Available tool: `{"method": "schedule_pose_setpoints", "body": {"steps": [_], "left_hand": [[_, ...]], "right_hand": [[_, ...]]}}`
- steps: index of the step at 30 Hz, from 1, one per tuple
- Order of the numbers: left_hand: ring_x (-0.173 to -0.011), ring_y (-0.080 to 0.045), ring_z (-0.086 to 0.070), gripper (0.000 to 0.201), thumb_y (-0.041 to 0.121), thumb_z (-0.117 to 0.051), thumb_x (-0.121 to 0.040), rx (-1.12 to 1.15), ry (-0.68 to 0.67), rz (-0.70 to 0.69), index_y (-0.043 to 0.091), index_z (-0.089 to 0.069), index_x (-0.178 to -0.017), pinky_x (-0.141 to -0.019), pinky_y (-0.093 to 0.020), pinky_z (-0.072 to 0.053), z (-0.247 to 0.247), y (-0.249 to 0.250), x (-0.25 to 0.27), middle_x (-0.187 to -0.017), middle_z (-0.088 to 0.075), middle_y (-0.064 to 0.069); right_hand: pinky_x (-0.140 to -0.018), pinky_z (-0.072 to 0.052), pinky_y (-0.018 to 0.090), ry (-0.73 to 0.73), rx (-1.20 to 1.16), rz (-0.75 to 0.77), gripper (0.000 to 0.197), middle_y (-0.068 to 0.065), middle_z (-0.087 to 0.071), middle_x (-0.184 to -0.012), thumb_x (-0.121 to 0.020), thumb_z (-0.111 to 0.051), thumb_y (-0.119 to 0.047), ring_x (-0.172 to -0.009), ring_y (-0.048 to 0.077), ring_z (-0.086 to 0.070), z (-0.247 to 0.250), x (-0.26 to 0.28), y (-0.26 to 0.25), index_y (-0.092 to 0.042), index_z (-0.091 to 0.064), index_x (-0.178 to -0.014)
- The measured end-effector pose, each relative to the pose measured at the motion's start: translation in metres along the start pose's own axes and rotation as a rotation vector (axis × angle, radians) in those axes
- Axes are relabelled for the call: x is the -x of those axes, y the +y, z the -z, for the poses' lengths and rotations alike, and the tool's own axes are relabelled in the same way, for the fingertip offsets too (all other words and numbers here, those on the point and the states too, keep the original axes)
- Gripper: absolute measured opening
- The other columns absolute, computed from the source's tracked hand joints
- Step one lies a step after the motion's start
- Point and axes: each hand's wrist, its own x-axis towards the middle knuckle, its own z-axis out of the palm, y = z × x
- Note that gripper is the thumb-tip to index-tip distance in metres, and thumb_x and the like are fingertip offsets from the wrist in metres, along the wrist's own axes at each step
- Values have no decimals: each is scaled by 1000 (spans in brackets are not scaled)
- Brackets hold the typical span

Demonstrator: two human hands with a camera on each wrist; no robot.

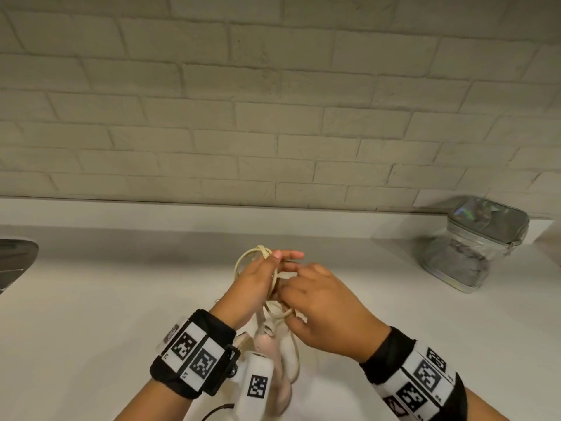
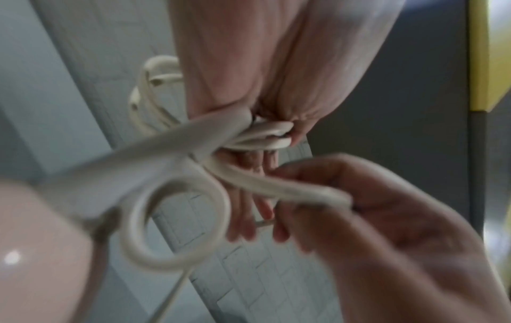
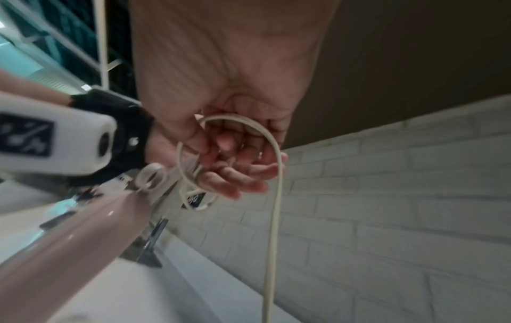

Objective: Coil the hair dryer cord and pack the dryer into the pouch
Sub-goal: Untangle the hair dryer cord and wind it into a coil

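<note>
Over the middle of the white counter [image 1: 91,314], both hands work a cream cord [image 1: 247,258]. My left hand [image 1: 273,262] has several loops of the cord [image 2: 265,135] wound round it, and the thumb pins them against the fingers. Close to its right, my right hand [image 1: 300,278] pinches a loose strand of the cord [image 3: 272,139] that curves in an arc over its fingers. The pink hair dryer [image 1: 267,338] sits low between my wrists, partly hidden by the wrist camera. The silvery pouch [image 1: 476,247] stands at the back right, well clear of both hands.
A pale brick wall [image 1: 273,117] runs along the back of the counter behind a low ledge. A dark object [image 1: 15,259] pokes in at the left edge. A thin dark cable [image 1: 218,410] lies near the front edge.
</note>
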Motion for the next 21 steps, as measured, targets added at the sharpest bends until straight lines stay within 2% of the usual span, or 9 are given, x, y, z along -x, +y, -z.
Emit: {"method": "schedule_pose_setpoints", "body": {"steps": [2,4,7,10,12,14,17,19,21], "left_hand": [[-56,-16,-59,45,36,-28,-97,-137,11,13,8,-61,-87,-53,-22,-47,-8,2,4,-66,-63,-8],[-41,-14,-49,44,37,-27,-97,-221,29,4,11,-52,-71,-43,-20,-41,-15,3,8,-44,-52,-2],[-49,-20,-46,39,29,-26,-98,-213,14,-4,11,-47,-72,-48,-24,-37,-22,3,8,-53,-48,-9],[-38,-14,-46,40,29,-20,-100,-124,-50,22,4,-42,-77,-42,-22,-37,-26,6,11,-42,-50,0],[-35,-15,-44,57,40,-14,-99,-100,-121,36,2,-44,-68,-42,-22,-37,-29,5,14,-36,-48,0],[-34,-17,-34,63,44,-14,-96,-23,-143,106,2,-40,-57,-44,-25,-32,-29,1,15,-35,-38,-5],[-32,-11,-18,63,55,-15,-90,74,-174,190,5,-38,-61,-42,-21,-16,-27,1,16,-34,-24,0],[-32,-9,-15,63,61,-25,-86,70,-158,179,5,-48,-70,-41,-18,-13,-24,2,16,-36,-21,4],[-32,-7,-15,48,50,-46,-84,32,-128,100,3,-53,-85,-38,-15,-15,-17,1,17,-38,-22,7]], "right_hand": [[-74,-37,23,135,-105,-145,18,-7,-53,-65,-71,-61,-16,-64,13,-44,6,-4,-1,-19,-45,-78],[-73,-31,21,218,-109,-264,26,-9,-48,-60,-71,-59,-11,-54,11,-36,7,-7,2,-20,-36,-80],[-68,-20,25,194,-19,-316,30,-7,-53,-55,-63,-53,-6,-50,14,-44,9,-11,-1,-19,-35,-83],[-63,-15,32,120,178,-406,40,-3,-54,-61,-54,-64,-11,-57,19,-49,8,-18,-8,-14,-44,-88],[-65,-21,33,154,294,-488,37,1,-57,-72,-66,-54,-12,-65,22,-53,5,-22,-9,-12,-46,-103],[-72,-30,35,139,323,-465,58,6,-57,-84,-70,-50,-13,-74,25,-53,3,-24,-8,-11,-35,-127],[-76,-37,33,65,156,-263,94,6,-52,-93,-69,-66,-10,-81,21,-46,13,-24,-9,-19,-7,-143],[-74,-36,28,81,-63,-258,88,-7,-47,-88,-76,-59,-3,-79,12,-38,18,-25,-2,-28,-6,-143],[-72,-39,21,119,-277,-403,82,-16,-42,-82,-75,-52,4,-74,8,-39,14,-23,20,-30,-18,-141]]}}
